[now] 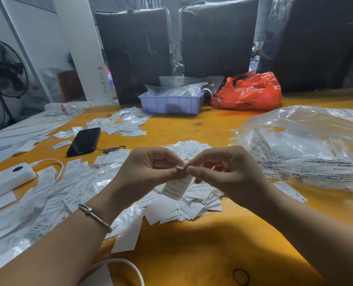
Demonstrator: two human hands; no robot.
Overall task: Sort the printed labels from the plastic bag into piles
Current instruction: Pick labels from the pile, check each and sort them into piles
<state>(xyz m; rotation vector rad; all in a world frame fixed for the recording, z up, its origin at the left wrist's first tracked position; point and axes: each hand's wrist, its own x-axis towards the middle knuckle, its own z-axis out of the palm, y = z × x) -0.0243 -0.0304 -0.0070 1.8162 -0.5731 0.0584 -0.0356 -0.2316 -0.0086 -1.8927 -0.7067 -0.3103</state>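
Pinching one printed label between both hands.
Left hand and right hand grip its top; it hangs above the label pile.

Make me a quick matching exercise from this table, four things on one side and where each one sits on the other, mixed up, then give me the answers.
Things:
1. black phone
2. red bag
3. lavender tray
4. clear plastic bag

Places:
A. far centre, beside the red bag
B. right of the hands
C. left of centre, among labels
D. far side, right of the tray

Pairs: 1-C, 2-D, 3-A, 4-B
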